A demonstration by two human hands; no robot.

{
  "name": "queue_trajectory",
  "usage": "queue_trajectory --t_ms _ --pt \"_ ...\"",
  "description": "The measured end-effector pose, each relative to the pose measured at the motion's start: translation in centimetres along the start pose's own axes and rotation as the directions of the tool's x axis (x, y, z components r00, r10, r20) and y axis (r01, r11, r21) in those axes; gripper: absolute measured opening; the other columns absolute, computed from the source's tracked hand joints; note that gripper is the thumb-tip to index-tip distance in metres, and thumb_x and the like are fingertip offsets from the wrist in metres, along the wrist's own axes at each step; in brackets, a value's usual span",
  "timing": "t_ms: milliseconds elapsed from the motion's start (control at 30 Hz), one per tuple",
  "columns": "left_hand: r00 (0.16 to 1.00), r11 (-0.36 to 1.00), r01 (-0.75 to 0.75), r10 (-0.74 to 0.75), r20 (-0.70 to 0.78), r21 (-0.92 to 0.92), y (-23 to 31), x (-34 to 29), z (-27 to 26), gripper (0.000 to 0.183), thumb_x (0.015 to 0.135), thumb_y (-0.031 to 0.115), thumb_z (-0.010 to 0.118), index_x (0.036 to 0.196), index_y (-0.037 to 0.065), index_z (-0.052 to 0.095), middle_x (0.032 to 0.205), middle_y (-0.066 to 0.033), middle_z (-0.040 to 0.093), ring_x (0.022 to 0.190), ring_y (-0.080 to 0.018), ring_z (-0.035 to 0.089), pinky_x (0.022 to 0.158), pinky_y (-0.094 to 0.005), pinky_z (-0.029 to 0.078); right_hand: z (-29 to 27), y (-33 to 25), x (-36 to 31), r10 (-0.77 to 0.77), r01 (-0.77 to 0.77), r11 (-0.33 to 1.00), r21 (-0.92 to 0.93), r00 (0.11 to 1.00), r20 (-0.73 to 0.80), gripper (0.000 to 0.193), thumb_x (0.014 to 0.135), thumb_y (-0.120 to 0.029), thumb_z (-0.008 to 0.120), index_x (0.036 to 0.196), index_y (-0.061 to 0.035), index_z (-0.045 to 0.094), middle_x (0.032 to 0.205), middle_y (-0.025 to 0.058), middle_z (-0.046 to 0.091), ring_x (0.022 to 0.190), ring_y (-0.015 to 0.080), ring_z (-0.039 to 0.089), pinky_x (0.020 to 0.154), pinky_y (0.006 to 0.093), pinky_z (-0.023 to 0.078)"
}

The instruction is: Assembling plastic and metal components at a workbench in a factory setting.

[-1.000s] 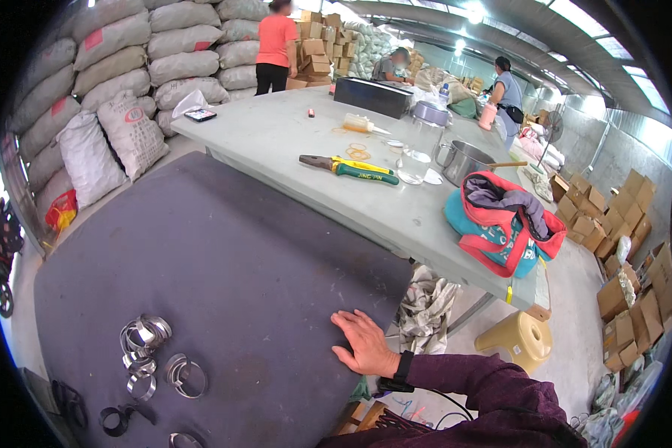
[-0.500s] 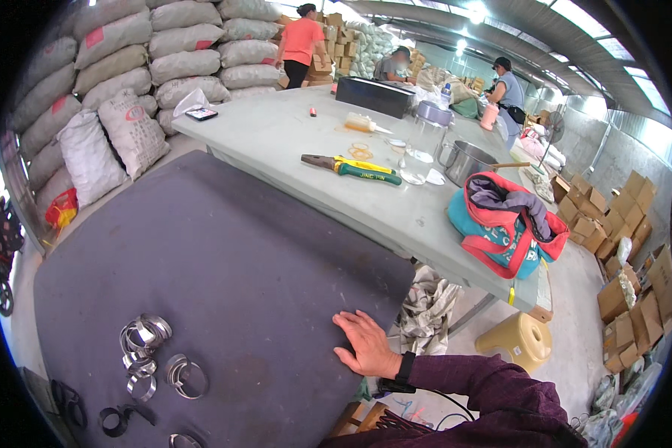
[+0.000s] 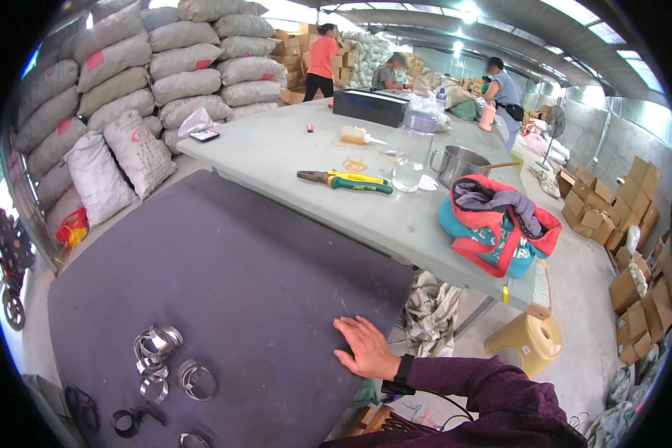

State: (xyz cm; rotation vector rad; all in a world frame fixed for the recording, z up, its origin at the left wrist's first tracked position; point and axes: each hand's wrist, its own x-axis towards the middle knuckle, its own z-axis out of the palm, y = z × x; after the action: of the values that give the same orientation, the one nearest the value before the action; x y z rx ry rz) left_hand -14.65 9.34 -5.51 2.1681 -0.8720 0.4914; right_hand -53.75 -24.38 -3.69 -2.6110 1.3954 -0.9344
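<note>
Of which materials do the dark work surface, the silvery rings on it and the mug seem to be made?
Dark work surface: matt rubber or coated board, perhaps; dull with pale specks, so the look leaves it open.
Silvery rings: thin polished metal, likely, by their bright glints.
Mug: probably stainless steel, by its smooth grey shine.

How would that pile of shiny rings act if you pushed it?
The shiny rings look like thin metal bands, so they are probably light and somewhat springy. Their smooth gleam suggests they could slip. Heaped in an overlapping pile, they would likely slide apart or scatter.
</note>
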Motion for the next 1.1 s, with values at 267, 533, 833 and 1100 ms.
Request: queue_trajectory --t_ms 267,533,833,1100 --pt "0.998 0.996 0.024 -0.029 0.055 0.089 0.0 0.0 -0.1 0.036 0.095 0.035 0.055 0.081 0.001 0.058 0.063 -0.0181 0.051 0.057 -0.0292 0.042 0.054 -0.0411 0.04 0.1 0.1 -0.1 0.011 -0.011 1.0 0.002 1.0 0.002 0.059 0.084 -0.026 0.062 0.132 0.0017 0.043 0.126 0.0187 0.054 0.121 0.0333 0.05 0.107 0.0476 0.033" --pt "0.997 0.998 0.043 -0.045 0.068 0.036 -1.2 -0.4 0.2 0.035 0.095 0.033 0.054 0.086 0.0 0.06 0.067 -0.0183 0.054 0.061 -0.028 0.046 0.057 -0.0408 0.042 0.1 0.1 -0.2 -0.006 0.006 1.0 0.0 1.0 0.028 0.06 0.086 -0.029 0.059 0.133 0.0031 0.041 0.128 0.0233 0.05 0.12 0.0347 0.048 0.109 0.0464 0.031" --pt "0.978 0.981 0.111 -0.136 0.157 0.16 -3.5 -1.4 0.1 0.04 0.1 0.035 0.044 0.09 -0.001 0.059 0.072 -0.0187 0.055 0.068 -0.0255 0.047 0.068 -0.0362 0.047 0.3 0.2 -0.2 -0.005 0.005 1.0 0.006 1.0 0.018 0.059 0.086 -0.028 0.06 0.133 0.0029 0.041 0.127 0.0226 0.051 0.12 0.0344 0.048 0.108 0.0469 0.031" --pt "0.98 0.986 0.15 -0.139 0.144 -0.072 -4.7 -1.2 0.8 0.038 0.1 0.034 0.044 0.088 0.0 0.058 0.071 -0.0171 0.054 0.068 -0.0234 0.048 0.067 -0.0343 0.048 0.3 0.3 -0.2 0.0 0.0 1.0 0.021 1.0 0.011 0.059 0.086 -0.028 0.06 0.133 0.0018 0.041 0.126 0.0226 0.051 0.119 0.0354 0.049 0.108 0.0477 0.032"
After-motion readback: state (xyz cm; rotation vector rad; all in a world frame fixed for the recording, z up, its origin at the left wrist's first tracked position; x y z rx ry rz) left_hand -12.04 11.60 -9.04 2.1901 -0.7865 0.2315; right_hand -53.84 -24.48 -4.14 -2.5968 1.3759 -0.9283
